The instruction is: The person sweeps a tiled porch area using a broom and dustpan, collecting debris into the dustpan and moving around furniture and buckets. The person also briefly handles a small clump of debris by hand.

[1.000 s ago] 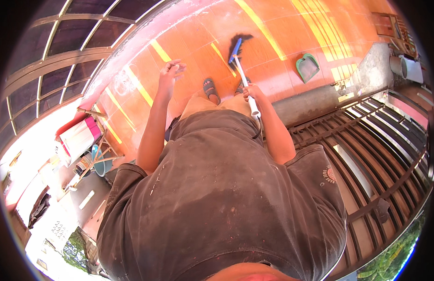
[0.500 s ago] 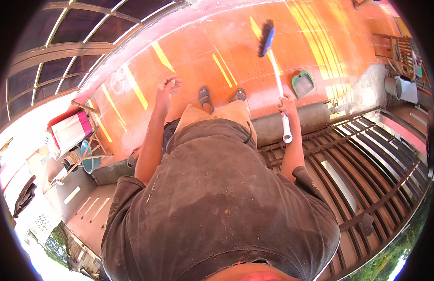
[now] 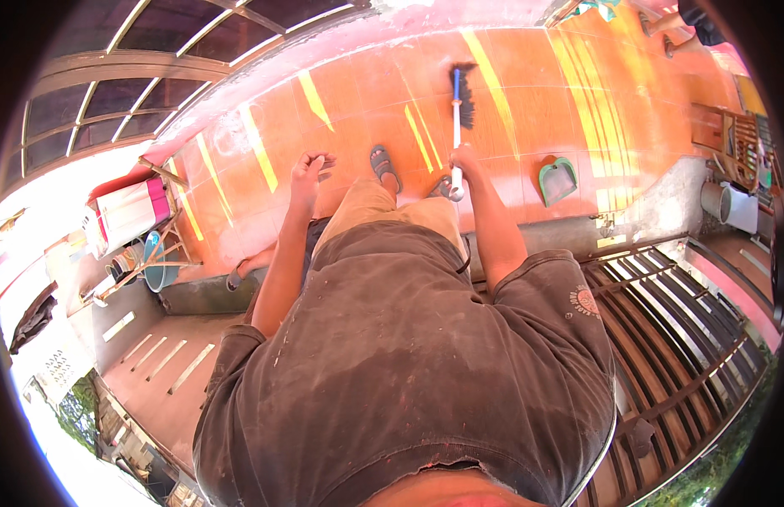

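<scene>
My right hand (image 3: 465, 159) is wrapped round the white handle (image 3: 457, 127) of a broom, near the handle's end. The broom head (image 3: 464, 97), blue with dark bristles, is on the orange tiled floor (image 3: 358, 110) ahead of me and is slightly blurred. My left hand (image 3: 309, 171) is held out in the air at the left, fingers loosely bent and apart, with nothing visible in it. A green-rimmed dustpan (image 3: 558, 182) lies on the floor to the right of the broom.
My sandalled feet (image 3: 385, 166) are just below the broom. A low wall and barred metal railing (image 3: 679, 313) stand at the right. Another person's legs (image 3: 675, 38) show at the far right. A blue-green basin (image 3: 158, 262) and a wooden chair (image 3: 726, 135) stand at the sides.
My right hand has moved left and inward with the broom. The broom head has swung left and turned, its bristles now facing right. My left hand is slightly lower, its fingers a little straighter.
</scene>
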`<control>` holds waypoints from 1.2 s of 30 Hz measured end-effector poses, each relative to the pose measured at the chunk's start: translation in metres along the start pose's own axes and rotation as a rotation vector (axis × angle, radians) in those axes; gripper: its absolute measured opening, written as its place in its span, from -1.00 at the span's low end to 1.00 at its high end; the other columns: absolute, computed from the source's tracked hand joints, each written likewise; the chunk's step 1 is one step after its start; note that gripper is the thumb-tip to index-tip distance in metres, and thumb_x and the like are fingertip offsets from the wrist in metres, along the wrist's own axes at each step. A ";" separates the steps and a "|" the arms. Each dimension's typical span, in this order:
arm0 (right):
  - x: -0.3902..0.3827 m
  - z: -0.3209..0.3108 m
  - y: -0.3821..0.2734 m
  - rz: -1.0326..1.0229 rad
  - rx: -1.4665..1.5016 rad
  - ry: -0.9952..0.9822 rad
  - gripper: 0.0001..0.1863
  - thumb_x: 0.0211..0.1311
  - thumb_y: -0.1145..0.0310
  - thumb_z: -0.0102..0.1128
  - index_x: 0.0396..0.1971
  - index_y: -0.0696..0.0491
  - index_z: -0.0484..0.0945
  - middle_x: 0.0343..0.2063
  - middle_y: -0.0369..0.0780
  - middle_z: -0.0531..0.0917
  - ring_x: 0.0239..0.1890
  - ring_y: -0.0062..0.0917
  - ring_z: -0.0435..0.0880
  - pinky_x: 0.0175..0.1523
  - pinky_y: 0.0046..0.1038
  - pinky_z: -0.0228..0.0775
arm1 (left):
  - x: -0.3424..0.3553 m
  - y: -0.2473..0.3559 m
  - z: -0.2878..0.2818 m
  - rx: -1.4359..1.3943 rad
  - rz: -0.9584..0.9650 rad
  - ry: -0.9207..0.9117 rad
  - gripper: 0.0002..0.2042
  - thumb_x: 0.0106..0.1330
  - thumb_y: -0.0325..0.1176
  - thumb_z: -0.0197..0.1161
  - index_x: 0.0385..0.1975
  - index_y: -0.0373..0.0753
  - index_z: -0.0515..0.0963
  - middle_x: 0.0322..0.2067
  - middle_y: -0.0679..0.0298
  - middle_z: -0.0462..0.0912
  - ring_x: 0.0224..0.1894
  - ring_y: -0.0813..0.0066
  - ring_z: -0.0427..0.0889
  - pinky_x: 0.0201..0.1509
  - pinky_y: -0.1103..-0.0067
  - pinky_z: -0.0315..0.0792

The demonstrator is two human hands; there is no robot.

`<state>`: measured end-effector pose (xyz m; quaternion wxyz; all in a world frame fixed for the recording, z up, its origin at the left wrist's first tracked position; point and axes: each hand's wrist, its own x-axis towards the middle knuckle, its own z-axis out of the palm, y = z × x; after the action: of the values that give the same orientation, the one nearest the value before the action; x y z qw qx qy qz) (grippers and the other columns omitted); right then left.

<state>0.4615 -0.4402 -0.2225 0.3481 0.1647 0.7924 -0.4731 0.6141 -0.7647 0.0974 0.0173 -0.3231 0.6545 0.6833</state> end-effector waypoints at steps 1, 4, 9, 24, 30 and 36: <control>-0.018 0.021 -0.027 0.082 0.294 -0.170 -0.59 0.04 0.60 0.14 -0.10 0.05 0.25 -0.66 -0.20 0.44 -0.78 -0.50 0.42 -0.72 -0.32 0.25 | -0.002 -0.002 -0.007 -0.018 0.029 0.048 -0.78 0.42 -0.31 0.02 -0.08 -0.27 0.47 -0.15 0.19 0.62 -0.05 0.39 0.59 0.01 0.47 0.44; -0.052 0.015 -0.106 0.232 0.419 -0.439 -0.67 0.13 0.57 0.11 -0.07 0.18 0.36 -0.65 -0.22 0.48 -0.76 -0.57 0.43 -0.71 -0.43 0.25 | 0.015 0.004 -0.018 -0.084 0.106 0.092 -0.81 0.42 -0.34 0.02 -0.11 -0.27 0.47 -0.16 0.20 0.62 -0.08 0.42 0.60 -0.04 0.50 0.46; -0.085 -0.021 -0.149 0.283 0.354 -0.514 -0.63 0.23 0.48 0.13 0.03 0.13 0.33 -0.65 -0.27 0.44 -0.78 -0.67 0.33 -0.71 -0.52 0.16 | 0.075 0.029 -0.028 -0.224 0.182 0.069 -0.84 0.41 -0.37 0.02 -0.15 -0.27 0.49 -0.21 0.23 0.64 -0.15 0.49 0.61 -0.09 0.55 0.46; -0.033 -0.213 -0.140 0.355 0.763 -0.090 -0.88 0.25 0.44 0.11 -0.25 0.05 0.40 -0.72 -0.40 0.35 -0.80 -0.74 0.31 -0.73 -0.58 0.12 | 0.201 0.053 -0.014 -0.265 0.087 -0.082 -0.84 0.41 -0.35 0.03 -0.15 -0.26 0.47 -0.14 0.22 0.60 -0.08 0.48 0.56 -0.03 0.52 0.43; 0.180 -0.259 -0.139 0.280 0.198 0.419 -0.82 0.00 0.58 0.13 -0.34 0.27 0.48 -0.62 -0.11 0.56 -0.71 -0.37 0.55 -0.68 -0.30 0.35 | 0.214 0.078 0.021 -0.162 0.042 -0.024 -0.85 0.42 -0.33 0.04 -0.16 -0.23 0.46 -0.14 0.24 0.61 -0.08 0.52 0.55 -0.04 0.57 0.43; 0.212 -0.125 -0.231 0.200 -0.654 0.046 -0.42 0.04 0.39 0.23 0.06 0.30 0.30 -0.32 0.02 0.68 -0.22 -0.17 0.72 -0.23 -0.25 0.61 | 0.217 0.117 0.068 -0.014 -0.003 0.084 -0.80 0.43 -0.31 0.01 -0.09 -0.25 0.47 -0.09 0.20 0.59 -0.02 0.48 0.54 0.02 0.54 0.41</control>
<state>0.1270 -0.4619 -0.1873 0.4090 0.1319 0.8898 -0.1538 0.3617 -0.8066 0.0957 -0.0115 -0.3529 0.6495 0.6734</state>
